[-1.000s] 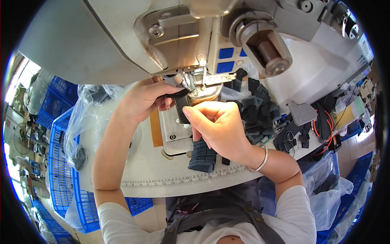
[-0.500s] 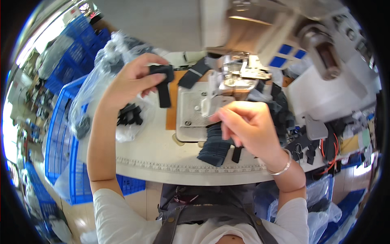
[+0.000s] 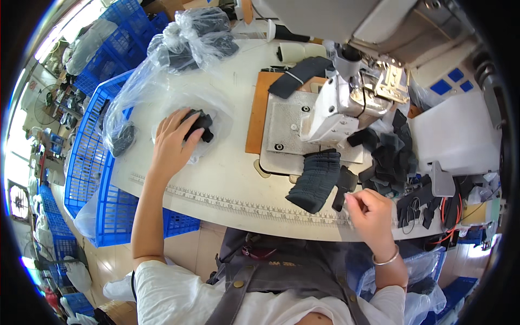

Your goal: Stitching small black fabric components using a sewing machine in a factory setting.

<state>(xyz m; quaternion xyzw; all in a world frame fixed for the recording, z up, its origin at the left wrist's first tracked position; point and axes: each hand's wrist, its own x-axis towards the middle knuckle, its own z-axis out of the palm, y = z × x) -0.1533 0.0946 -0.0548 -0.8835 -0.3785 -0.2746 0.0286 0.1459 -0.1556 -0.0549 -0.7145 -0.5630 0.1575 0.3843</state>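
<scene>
My left hand (image 3: 176, 138) lies over a small heap of black fabric pieces (image 3: 203, 120) on clear plastic, fingers spread and touching the heap. My right hand (image 3: 372, 215) is closed near the table's front edge, thumb and index finger together; whatever it may hold is too small to make out. Just beyond its fingertips lies a dark fabric strip (image 3: 344, 184). To the left of that strip, a neat row of overlapping dark fabric pieces (image 3: 314, 181) lies in front of the sewing machine (image 3: 333, 111) and its metal plate (image 3: 287, 125).
A folded dark band (image 3: 300, 76) lies behind the plate. Loose dark scraps (image 3: 391, 157) are heaped right of the machine, beside a white box (image 3: 455, 135). A tied clear bag (image 3: 189, 40) and a blue crate (image 3: 81, 168) are at left. A printed ruler (image 3: 233, 207) follows the table's front edge.
My left hand has moved left and down from beside the machine, where it held a black strip, to the black heap. My right hand has moved right and nearer to me. The view has shifted.
</scene>
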